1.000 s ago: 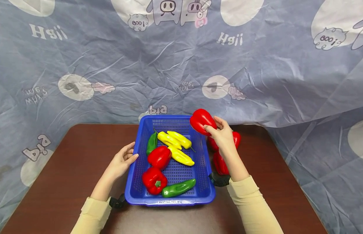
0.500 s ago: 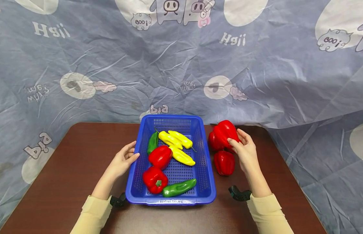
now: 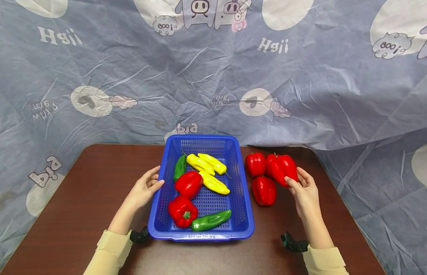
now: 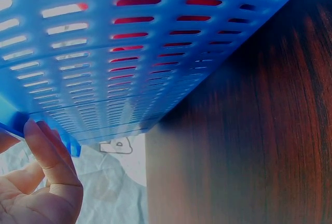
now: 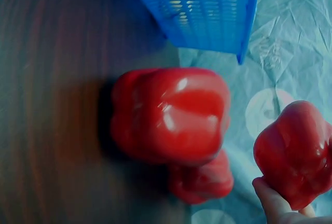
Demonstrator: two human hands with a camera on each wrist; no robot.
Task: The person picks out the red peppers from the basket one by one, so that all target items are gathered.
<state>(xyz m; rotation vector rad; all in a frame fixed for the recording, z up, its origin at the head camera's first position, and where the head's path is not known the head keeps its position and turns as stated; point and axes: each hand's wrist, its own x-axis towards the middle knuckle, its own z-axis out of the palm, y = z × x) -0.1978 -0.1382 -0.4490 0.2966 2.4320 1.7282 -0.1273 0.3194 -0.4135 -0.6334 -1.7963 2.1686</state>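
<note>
In the head view, my right hand (image 3: 307,193) grips a red bell pepper (image 3: 284,169) to the right of the blue basket. The same bell pepper (image 5: 293,151) shows at the right of the right wrist view, thumb against it. More red bell peppers lie close by: one (image 3: 256,164) behind, one (image 3: 264,191) in front, and one (image 3: 270,159) partly hidden by the held pepper. My left hand (image 3: 144,189) holds the left rim of the blue perforated basket (image 3: 246,214); in the left wrist view, curled fingers (image 4: 44,151) meet its rim.
Inside the basket lie red bell peppers (image 3: 188,185), several yellow peppers (image 3: 214,183) and green peppers (image 3: 211,220). The brown table (image 3: 82,191) ends at a grey-blue printed cloth (image 3: 199,84) behind. Black wrist cameras (image 3: 294,243) sit under the wrists.
My right hand has carried the red bell pepper from above the basket's right rim rightwards and down to the peppers on the table. The left hand stays at the basket's rim.
</note>
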